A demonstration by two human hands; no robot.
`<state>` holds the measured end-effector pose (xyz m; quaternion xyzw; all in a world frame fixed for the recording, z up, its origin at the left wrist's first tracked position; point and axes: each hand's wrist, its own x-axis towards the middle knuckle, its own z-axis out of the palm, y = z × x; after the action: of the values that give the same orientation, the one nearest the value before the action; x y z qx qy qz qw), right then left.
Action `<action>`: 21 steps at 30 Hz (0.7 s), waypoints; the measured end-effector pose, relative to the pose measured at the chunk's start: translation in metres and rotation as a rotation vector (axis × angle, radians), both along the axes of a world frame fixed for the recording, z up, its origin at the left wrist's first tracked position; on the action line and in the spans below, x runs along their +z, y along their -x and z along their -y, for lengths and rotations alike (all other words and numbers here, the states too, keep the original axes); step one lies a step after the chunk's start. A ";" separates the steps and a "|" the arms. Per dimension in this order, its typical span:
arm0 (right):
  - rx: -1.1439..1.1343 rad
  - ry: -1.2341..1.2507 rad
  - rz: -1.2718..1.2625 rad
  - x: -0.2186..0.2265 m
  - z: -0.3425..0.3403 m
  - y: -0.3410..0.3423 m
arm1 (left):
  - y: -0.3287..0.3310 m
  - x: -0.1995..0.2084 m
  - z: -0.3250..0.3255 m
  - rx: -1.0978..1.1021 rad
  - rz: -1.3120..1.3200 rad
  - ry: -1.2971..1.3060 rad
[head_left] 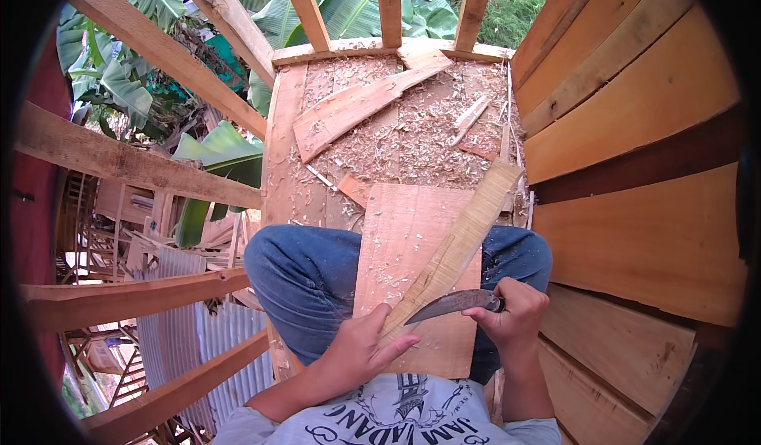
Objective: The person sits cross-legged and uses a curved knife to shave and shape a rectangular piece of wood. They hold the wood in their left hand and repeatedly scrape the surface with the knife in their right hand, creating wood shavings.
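My left hand (pixel 366 346) grips the near end of a long, narrow piece of wood (pixel 456 243), which slants away to the far right. In my right hand (pixel 515 310) is a knife (pixel 452 305) with a curved dark blade; my fingers wrap round its handle, mostly hidden. The blade lies across the wood near its lower end, its tip close to my left fingers. Under both is a flat reddish board (pixel 396 231) resting across my lap, with a few shavings on it.
Wood shavings (pixel 420 128) cover the plank floor beyond my knees. A wedge-shaped board (pixel 357 108) and small offcuts (pixel 472 120) lie there. Slatted wooden rails (pixel 143 164) stand at left and far side, a plank wall (pixel 634 239) at right. Banana leaves (pixel 349 9) and corrugated sheets (pixel 170 326) show outside.
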<state>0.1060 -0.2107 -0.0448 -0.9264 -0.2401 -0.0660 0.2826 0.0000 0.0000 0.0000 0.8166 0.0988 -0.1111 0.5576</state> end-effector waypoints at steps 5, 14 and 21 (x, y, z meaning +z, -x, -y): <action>-0.053 -0.012 -0.001 -0.001 -0.006 -0.003 | 0.001 0.005 -0.003 -0.014 -0.072 -0.003; -0.039 0.028 0.136 0.010 -0.007 -0.013 | 0.001 0.003 0.000 0.036 -0.016 0.038; -0.404 -0.265 -0.071 0.002 0.008 -0.043 | 0.006 0.003 -0.001 -0.011 -0.069 0.067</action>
<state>0.1486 -0.2190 -0.0424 -0.9122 -0.0291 -0.1197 0.3907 -0.0063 0.0006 0.0027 0.7937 0.1098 -0.1457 0.5803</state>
